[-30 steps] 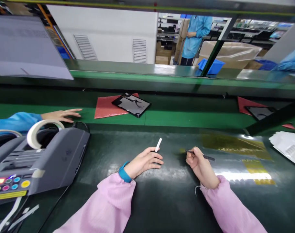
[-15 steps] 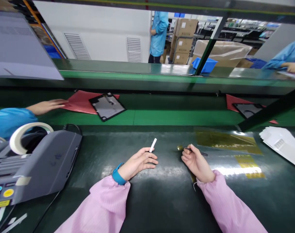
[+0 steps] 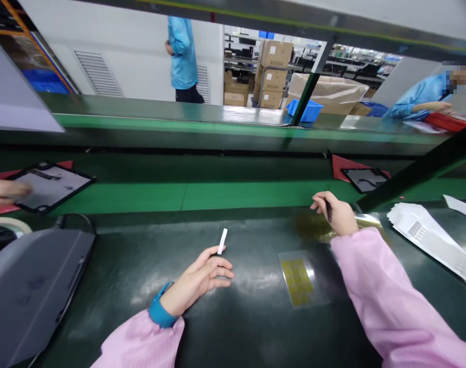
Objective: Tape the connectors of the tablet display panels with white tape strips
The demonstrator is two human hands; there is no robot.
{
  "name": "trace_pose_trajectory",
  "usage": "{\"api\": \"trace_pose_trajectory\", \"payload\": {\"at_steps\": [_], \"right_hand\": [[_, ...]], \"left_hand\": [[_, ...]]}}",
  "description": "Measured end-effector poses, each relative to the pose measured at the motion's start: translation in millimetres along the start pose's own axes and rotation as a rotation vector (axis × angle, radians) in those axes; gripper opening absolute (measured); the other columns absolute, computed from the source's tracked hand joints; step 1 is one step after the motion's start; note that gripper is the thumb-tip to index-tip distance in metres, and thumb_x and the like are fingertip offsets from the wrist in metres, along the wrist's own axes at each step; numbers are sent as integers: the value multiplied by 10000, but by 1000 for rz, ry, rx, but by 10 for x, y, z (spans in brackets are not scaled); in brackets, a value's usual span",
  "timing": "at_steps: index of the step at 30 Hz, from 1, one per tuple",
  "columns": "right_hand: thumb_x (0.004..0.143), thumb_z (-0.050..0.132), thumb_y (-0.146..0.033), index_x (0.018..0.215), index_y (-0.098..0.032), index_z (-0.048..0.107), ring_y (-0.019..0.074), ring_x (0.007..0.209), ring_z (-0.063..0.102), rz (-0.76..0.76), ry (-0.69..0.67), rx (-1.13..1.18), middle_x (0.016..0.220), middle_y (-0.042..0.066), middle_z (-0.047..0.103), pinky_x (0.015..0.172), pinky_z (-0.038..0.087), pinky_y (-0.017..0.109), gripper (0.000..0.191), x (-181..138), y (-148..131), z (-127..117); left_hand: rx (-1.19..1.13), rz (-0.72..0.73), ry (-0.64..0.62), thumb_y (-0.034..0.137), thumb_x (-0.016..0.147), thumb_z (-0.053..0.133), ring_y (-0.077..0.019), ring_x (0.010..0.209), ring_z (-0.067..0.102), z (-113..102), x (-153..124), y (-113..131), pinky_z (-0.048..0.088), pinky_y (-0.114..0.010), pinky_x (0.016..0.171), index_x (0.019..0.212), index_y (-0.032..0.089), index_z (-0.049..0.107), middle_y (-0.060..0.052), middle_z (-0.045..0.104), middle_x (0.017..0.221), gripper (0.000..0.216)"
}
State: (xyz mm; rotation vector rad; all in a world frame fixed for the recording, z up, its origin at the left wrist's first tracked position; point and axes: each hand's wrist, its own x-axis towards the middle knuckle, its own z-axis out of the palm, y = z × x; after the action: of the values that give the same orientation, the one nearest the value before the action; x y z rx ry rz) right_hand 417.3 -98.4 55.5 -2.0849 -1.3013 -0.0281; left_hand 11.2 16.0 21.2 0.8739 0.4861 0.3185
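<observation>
Reader: What does the left hand (image 3: pixel 202 278) carry?

Author: A white strip (image 3: pixel 222 241) stands at its index fingertip, one end free in the air. The fingers are loosely spread and apart; whether the strip sticks to the skin or is pinched is not clear.

Reader: And the right hand (image 3: pixel 341 214)?

Author: It is closed on a slim dark tool (image 3: pixel 328 210), above the long yellow sheet (image 3: pixel 307 228) and near the green belt (image 3: pixel 233 196). A clear sheet (image 3: pixel 322 298) bearing yellow patches (image 3: pixel 298 282) lies on the bench (image 3: pixel 252 327), between the left hand and the right sleeve (image 3: pixel 382 286).

Reader: How is such handling best done?

Author: In our judgement, the strip is best touched at one end only, so that it neither folds nor gathers dust. The tool calls for a light grip. A patch, if lifted, probably peels most cleanly from a corner, with its backing flat.
</observation>
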Motion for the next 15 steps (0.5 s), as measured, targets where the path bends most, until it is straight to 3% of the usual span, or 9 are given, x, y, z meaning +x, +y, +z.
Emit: {"api": "trace_pose_trajectory", "payload": {"at_steps": [2,4,8,11,15], "right_hand": [[989,481,-404,960,-236,623,215,729,629,84,-72,-463,847,65,698,607,394,291,222,298,297,-75],[946,526,-265,911,-223,630,225,728,613,159,-117,-640,857,89,684,575,342,296,117,551,562,-123],[897,430,-56,961,-161,649,259,748,612,280,-121,-728,922,206,670,590,314,345,252,900,989,-153],[942,272,-38,1102,-64,645,324,846,641,370,-100,-794,1002,324,643,614,308,405,407,1085,1244,-129],[992,230,-93,1235,32,580,362,933,655,424,-84,-865,1019,375,629,638,292,433,444,1273,1471,-86]], "left_hand": [[-18,12,8,410,903,713,-243,966,676,-32,25,-54,529,-410,858,1304,246,483,-86,657,1059,490],[-41,16,11,410,921,685,-243,960,673,-75,55,-109,532,-408,837,1337,270,452,-82,651,1050,496],[-83,-15,-12,394,973,602,-247,983,663,-84,99,-119,532,-424,842,1395,297,409,-87,631,1081,474],[-102,-70,-22,377,991,576,-248,1000,656,1,162,-43,534,-448,861,1416,313,387,-83,620,1094,469],[-129,-121,-92,377,998,572,-248,1020,661,125,390,10,541,-451,865,1428,340,352,-74,620,1106,484]]}}
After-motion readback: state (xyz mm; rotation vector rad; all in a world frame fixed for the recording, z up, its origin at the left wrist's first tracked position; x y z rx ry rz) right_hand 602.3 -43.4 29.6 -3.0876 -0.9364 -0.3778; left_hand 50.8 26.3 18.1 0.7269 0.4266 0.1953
